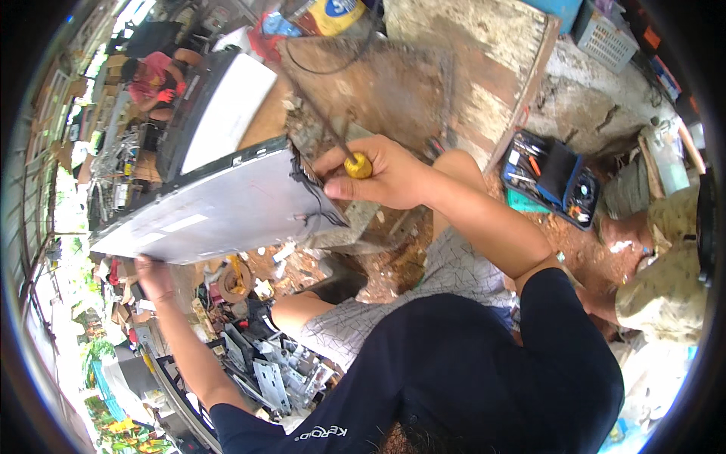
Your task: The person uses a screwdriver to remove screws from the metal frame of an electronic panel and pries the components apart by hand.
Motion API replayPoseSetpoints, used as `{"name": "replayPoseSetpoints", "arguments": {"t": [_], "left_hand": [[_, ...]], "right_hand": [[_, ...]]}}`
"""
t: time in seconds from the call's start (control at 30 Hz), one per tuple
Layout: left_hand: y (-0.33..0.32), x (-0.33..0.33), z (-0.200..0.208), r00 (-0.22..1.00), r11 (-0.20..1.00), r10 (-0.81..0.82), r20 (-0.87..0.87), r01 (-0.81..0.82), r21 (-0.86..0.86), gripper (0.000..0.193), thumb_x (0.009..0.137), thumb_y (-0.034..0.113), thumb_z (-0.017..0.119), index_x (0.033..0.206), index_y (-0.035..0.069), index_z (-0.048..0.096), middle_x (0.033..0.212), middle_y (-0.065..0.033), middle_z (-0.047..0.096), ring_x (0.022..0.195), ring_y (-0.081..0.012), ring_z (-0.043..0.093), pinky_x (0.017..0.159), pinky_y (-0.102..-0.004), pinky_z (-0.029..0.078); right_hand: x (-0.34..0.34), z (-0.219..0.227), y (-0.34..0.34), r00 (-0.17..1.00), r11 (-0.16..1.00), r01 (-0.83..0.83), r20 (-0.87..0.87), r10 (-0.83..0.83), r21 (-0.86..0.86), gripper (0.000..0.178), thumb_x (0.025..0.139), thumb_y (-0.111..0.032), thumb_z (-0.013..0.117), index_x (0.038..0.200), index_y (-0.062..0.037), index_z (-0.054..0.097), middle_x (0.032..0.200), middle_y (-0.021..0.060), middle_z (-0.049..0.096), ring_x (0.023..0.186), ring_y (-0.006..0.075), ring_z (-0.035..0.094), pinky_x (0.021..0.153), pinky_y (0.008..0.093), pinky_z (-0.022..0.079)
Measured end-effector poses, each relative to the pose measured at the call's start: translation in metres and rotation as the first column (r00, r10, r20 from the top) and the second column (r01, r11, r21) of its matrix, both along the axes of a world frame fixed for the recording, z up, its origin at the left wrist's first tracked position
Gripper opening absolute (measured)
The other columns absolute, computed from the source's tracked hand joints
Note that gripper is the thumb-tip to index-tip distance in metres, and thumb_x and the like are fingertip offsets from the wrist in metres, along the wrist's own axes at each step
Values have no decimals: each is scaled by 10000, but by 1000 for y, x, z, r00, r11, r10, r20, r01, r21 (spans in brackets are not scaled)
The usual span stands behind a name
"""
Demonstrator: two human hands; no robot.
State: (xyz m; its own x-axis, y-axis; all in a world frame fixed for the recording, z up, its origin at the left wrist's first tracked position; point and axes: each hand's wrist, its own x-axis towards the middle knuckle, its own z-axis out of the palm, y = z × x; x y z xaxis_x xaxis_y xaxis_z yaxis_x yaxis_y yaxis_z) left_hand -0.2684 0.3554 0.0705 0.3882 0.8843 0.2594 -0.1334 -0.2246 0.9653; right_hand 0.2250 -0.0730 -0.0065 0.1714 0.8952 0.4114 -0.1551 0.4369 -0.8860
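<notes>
A cluttered dirt yard; far right, an open tool case (554, 180) holds small tools. The right hand (378, 175) is closed around a yellow-handled screwdriver (342, 148) at the grey panel (215, 212). The left hand (153, 276) grips the panel's near-left edge.

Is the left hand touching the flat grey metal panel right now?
Touching. The head view shows the left hand gripping the lower edge of the flat grey metal panel, fingers curled against it with no visible gap.

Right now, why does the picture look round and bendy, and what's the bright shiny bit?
In the head view, the fisheye lens bends edges toward a dark round rim; daylight glares white off the grey panel; the right hand and screwdriver look sharp; far left is washed out.
</notes>
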Motion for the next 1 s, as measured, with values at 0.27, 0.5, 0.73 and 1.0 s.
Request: {"name": "replayPoseSetpoints", "arguments": {"t": [0.27,0.5,0.73,1.0], "left_hand": [[-90,67,-142,974,922,-117,194,179,-344,725,962,461,644,1531,85,400,1548,-119,461,1448,-339,391,1221,-561,270],[-169,159,-256,890,748,-87,448,355,-561,651,1012,500,533,1499,83,421,1541,-117,474,1431,-358,411,1194,-575,291],[-211,191,-291,878,664,-16,478,367,-651,596,1024,514,499,1444,93,475,1469,-133,542,1359,-383,494,1150,-614,335],[-257,205,-316,846,559,-17,533,450,-696,570,1011,533,506,1400,117,519,1388,-114,602,1290,-360,551,1117,-603,371]], "right_hand": [[-12,97,8,979,997,-78,189,78,-7,307,907,-251,795,1057,6,720,850,27,722,787,76,626,735,264,517],[-20,168,22,921,975,-75,360,149,-211,315,924,-240,771,1099,18,723,808,21,687,685,69,596,613,237,474],[-34,174,45,933,946,-107,297,202,-308,276,913,-199,759,1099,3,730,830,18,700,677,81,618,593,250,504],[-63,173,69,912,903,-212,257,321,-374,257,931,-186,729,1120,-13,715,921,27,720,718,108,660,622,254,516]]}}
